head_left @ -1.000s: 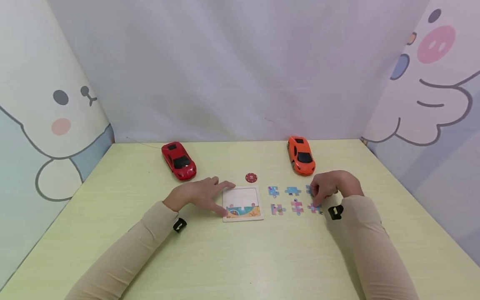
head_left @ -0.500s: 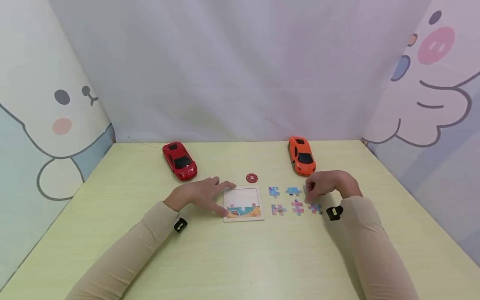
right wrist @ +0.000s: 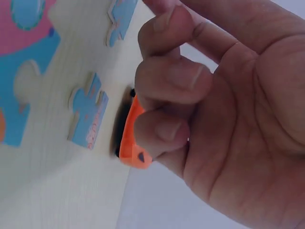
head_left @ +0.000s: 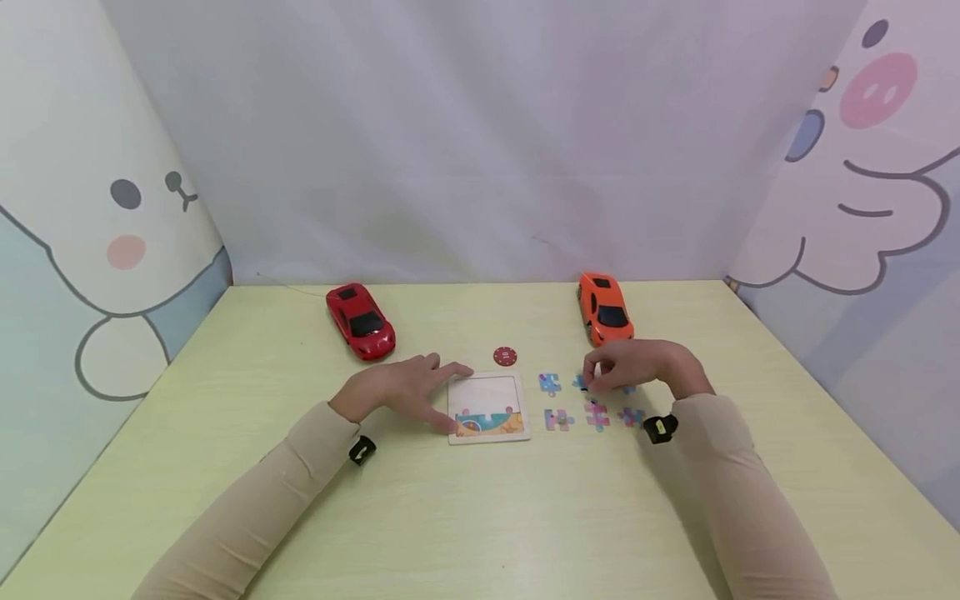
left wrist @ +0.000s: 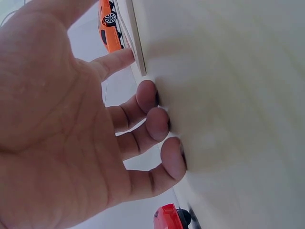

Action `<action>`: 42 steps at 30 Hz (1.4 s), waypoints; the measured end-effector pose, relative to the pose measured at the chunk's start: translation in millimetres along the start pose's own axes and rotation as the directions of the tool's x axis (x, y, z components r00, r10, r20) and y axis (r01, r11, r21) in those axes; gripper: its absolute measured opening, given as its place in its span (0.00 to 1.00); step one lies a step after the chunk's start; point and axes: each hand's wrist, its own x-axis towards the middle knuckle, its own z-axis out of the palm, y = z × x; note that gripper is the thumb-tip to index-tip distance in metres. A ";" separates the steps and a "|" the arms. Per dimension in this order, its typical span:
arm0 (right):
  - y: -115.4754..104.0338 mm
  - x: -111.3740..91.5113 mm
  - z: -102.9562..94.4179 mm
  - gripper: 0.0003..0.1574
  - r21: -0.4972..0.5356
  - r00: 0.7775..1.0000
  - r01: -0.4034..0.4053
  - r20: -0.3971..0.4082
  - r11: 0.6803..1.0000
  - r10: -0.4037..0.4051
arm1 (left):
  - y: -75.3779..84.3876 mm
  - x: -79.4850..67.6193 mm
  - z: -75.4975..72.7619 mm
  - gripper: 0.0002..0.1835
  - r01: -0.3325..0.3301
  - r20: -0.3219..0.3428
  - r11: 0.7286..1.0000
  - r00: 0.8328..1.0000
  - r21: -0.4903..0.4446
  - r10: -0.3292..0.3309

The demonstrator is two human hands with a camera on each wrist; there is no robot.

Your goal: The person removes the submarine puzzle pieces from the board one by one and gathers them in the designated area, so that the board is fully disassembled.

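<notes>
My left hand (head_left: pixel 405 389) rests at the left side of a small wooden puzzle board (head_left: pixel 489 441), its spread thumb and index finger touching the frame. A teal and sandy strip fills the board's lower part. In the left wrist view, the other fingers of the left hand (left wrist: pixel 71 129) rest on the table, palm bare. My right hand (head_left: pixel 633 367) hovers over a blue puzzle piece (head_left: pixel 579 382), partly hiding it. In the right wrist view, the right hand's (right wrist: pixel 224 105) fingers are loosely curled; thumb and index tips are cut off. A second blue piece (right wrist: pixel 88 112) lies below.
Other puzzle pieces lie nearby: a blue one (head_left: pixel 550 383) and pink ones (head_left: pixel 557 419) (head_left: pixel 597 416). A red poker chip (head_left: pixel 506 357) sits behind the board. Toy cars, red (head_left: pixel 361 322) and orange (head_left: pixel 604 307), stand farther back, before a grey curtain (head_left: pixel 480 167).
My right hand has moved left from the rightmost pieces to above the middle upper piece, uncovering the lower right one. The pieces show no clear shift. My left hand stays at the board.
</notes>
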 end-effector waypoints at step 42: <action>-83.8 49.4 40.6 0.11 -0.051 0.947 0.318 0.060 0.947 -0.315 | 3.4 -3.0 0.4 0.51 -0.024 -0.005 0.999 1.000 0.042 0.024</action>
